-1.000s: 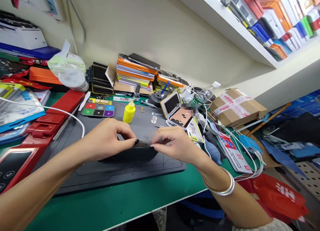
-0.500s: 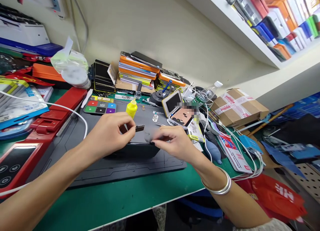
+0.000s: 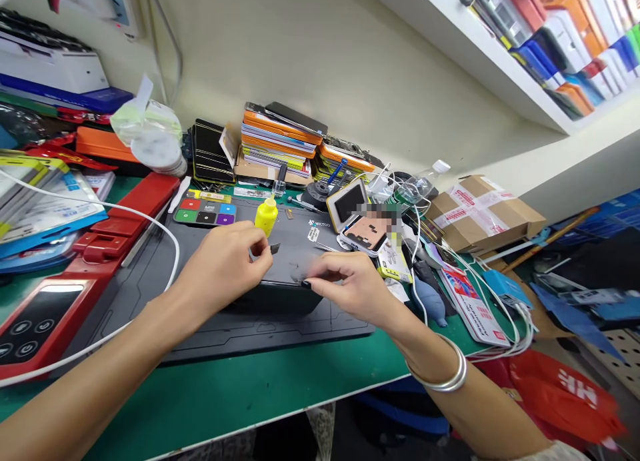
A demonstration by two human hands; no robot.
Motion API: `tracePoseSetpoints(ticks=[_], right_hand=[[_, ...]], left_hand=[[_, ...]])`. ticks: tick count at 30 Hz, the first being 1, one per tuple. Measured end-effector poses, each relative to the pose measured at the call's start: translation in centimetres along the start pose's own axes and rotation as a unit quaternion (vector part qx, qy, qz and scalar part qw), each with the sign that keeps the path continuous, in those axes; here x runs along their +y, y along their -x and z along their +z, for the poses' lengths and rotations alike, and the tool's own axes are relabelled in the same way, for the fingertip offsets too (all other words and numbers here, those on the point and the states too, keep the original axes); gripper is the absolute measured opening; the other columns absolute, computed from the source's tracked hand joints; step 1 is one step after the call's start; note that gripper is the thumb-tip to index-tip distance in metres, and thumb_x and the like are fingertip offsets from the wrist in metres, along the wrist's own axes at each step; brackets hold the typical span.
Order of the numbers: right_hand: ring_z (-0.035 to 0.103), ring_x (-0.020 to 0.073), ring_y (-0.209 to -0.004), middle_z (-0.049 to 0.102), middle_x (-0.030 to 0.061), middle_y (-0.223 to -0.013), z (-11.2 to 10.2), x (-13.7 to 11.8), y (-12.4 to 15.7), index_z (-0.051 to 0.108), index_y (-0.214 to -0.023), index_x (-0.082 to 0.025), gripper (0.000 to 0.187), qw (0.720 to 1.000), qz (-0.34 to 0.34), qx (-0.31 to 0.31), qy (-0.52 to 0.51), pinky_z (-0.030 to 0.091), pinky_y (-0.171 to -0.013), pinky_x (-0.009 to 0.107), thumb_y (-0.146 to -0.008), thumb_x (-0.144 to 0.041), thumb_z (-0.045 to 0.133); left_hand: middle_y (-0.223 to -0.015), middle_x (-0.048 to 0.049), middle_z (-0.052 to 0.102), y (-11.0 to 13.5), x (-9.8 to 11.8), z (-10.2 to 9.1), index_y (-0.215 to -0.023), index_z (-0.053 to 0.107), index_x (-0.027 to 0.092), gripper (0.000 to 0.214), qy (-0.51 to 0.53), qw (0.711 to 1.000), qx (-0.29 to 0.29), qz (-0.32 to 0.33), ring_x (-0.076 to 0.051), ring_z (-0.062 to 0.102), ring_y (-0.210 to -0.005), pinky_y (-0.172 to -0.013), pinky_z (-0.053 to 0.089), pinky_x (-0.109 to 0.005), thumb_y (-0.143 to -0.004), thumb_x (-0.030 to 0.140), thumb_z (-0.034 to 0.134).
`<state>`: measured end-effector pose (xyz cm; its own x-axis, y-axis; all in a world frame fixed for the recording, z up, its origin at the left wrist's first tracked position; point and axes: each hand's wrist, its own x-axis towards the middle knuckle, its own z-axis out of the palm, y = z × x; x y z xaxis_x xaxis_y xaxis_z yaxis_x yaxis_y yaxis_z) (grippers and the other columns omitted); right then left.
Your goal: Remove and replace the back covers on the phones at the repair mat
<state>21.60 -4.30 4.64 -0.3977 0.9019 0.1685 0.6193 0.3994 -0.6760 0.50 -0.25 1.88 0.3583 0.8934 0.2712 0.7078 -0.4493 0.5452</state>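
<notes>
My left hand (image 3: 233, 258) is closed in a pinch on a small flat dark blade (image 3: 275, 248), whose tip sticks out past the fingers to the right. My right hand (image 3: 350, 281) is closed too, its fingers bent and partly blurred, with something small and black at the thumb tip that I cannot make out. Both hands are over a dark box-like block (image 3: 280, 300) on the grey work mat (image 3: 320, 329). Small dark scraps (image 3: 295, 274) lie beside the right fingertips. Just behind the left hand stands a yellow squeeze bottle (image 3: 266, 216).
Left of the mat lies a red device with a screen (image 3: 40, 314), crossed by a white cable (image 3: 173, 248). An opened phone (image 3: 367, 231), a blue air blower (image 3: 429, 300) and a taped carton (image 3: 487, 214) are to the right. Stacked phone parts (image 3: 280, 138) stand against the wall.
The blade in my left hand shows less of its length than before. My right hand stays at the same edge of the block. The whole view has shifted slightly.
</notes>
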Motion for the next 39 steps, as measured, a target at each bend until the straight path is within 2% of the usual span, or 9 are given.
tracePoseSetpoints(ticks=[8, 15, 17, 22, 25, 28, 31, 35, 39], right_hand=[[0.057, 0.0105, -0.058, 0.065, 0.0000, -0.066, 0.4, -0.1, 0.1, 0.066, -0.069, -0.017, 0.010, 1.000, 0.019, 0.011, -0.018, 0.045, -0.054, 0.021, -0.076, -0.012, 0.061], [0.056, 0.0100, -0.058, 0.066, -0.0002, -0.067, 1.4, 2.1, 0.2, 0.067, -0.074, -0.015, 0.016, 0.978, 0.112, -0.018, -0.175, 0.046, -0.054, 0.021, -0.065, -0.026, 0.075], [0.057, 0.0103, -0.060, 0.066, 0.0005, -0.068, 1.9, 2.8, -0.1, 0.067, -0.075, -0.015, 0.019, 0.965, 0.139, -0.024, -0.219, 0.047, -0.057, 0.022, -0.064, -0.028, 0.076], [0.059, 0.0116, -0.064, 0.067, 0.0015, -0.071, 3.2, 4.0, -1.4, 0.067, -0.079, -0.013, 0.029, 0.953, 0.170, -0.055, -0.246, 0.048, -0.060, 0.023, -0.063, -0.037, 0.075], [0.057, 0.0119, -0.062, 0.066, 0.0008, -0.068, 2.7, 4.3, -2.2, 0.069, -0.076, -0.013, 0.028, 0.961, 0.162, -0.076, -0.209, 0.046, -0.058, 0.023, -0.063, -0.036, 0.076], [0.056, 0.0132, -0.058, 0.065, 0.0006, -0.062, 0.7, 4.4, -3.6, 0.071, -0.070, -0.013, 0.026, 0.972, 0.150, -0.108, -0.146, 0.044, -0.054, 0.024, -0.057, -0.034, 0.081], [0.059, 0.0165, -0.071, 0.069, 0.0041, -0.079, -0.7, 4.6, -6.4, 0.072, -0.090, -0.015, 0.038, 0.987, 0.128, -0.052, -0.081, 0.047, -0.064, 0.027, -0.060, -0.034, 0.080], [0.059, 0.0194, -0.095, 0.065, 0.0065, -0.108, 1.2, 4.8, -10.7, 0.062, -0.115, -0.019, 0.060, 0.995, 0.077, 0.006, -0.066, 0.047, -0.082, 0.032, -0.057, -0.025, 0.080], [0.063, 0.0199, -0.093, 0.068, 0.0062, -0.101, 3.6, 4.7, -12.3, 0.064, -0.093, -0.016, 0.031, 0.995, 0.049, 0.020, -0.090, 0.048, -0.084, 0.033, -0.063, -0.021, 0.073]], left_hand=[[-0.079, -0.0053, 0.065, -0.4, 0.5, -0.3, -0.069, 0.058, 0.020, 0.022, -0.013, 0.997, -0.058, -0.048, -0.019, 0.057, -0.072, -0.067, 0.038, -0.029, -0.078, 0.033, 0.042], [-0.046, 0.0002, 0.060, -0.9, -4.7, -2.5, -0.049, 0.061, 0.022, 0.027, -0.004, 0.961, -0.236, -0.142, -0.016, 0.057, -0.045, -0.047, 0.038, -0.026, -0.069, 0.038, 0.053], [-0.050, -0.0046, 0.063, -0.5, -5.8, -2.9, -0.052, 0.065, 0.021, 0.032, -0.038, 0.963, -0.211, -0.163, -0.022, 0.061, -0.053, -0.049, 0.040, -0.029, -0.070, 0.045, 0.054], [-0.117, -0.0074, 0.067, 2.3, -4.7, -2.9, -0.105, 0.066, 0.023, 0.046, -0.054, 0.990, -0.067, -0.109, -0.028, 0.058, -0.109, -0.088, 0.045, -0.034, -0.087, 0.049, 0.033], [-0.125, -0.0094, 0.062, 4.6, -3.5, -1.6, -0.119, 0.060, 0.022, 0.054, -0.046, 0.994, -0.103, 0.016, -0.031, 0.055, -0.114, -0.097, 0.042, -0.041, -0.073, 0.051, 0.060], [-0.129, -0.0098, 0.057, 5.7, -2.8, -0.6, -0.125, 0.055, 0.022, 0.055, -0.083, 0.988, -0.130, 0.022, -0.031, 0.053, -0.114, -0.095, 0.042, -0.044, -0.070, 0.032, 0.061], [-0.127, -0.0092, 0.055, 5.4, -2.4, -0.5, -0.121, 0.055, 0.023, 0.052, -0.061, 0.984, -0.165, 0.010, -0.029, 0.051, -0.112, -0.094, 0.042, -0.046, -0.069, 0.027, 0.058], [-0.120, -0.0104, 0.053, 4.7, -1.8, -1.3, -0.110, 0.059, 0.021, 0.048, -0.034, 0.983, -0.181, 0.002, -0.029, 0.049, -0.106, -0.089, 0.041, -0.046, -0.063, 0.027, 0.060], [-0.118, -0.0109, 0.052, 4.8, -1.9, -1.4, -0.112, 0.059, 0.019, 0.049, -0.008, 0.982, -0.190, -0.001, -0.028, 0.047, -0.102, -0.089, 0.039, -0.045, -0.063, 0.026, 0.059]])
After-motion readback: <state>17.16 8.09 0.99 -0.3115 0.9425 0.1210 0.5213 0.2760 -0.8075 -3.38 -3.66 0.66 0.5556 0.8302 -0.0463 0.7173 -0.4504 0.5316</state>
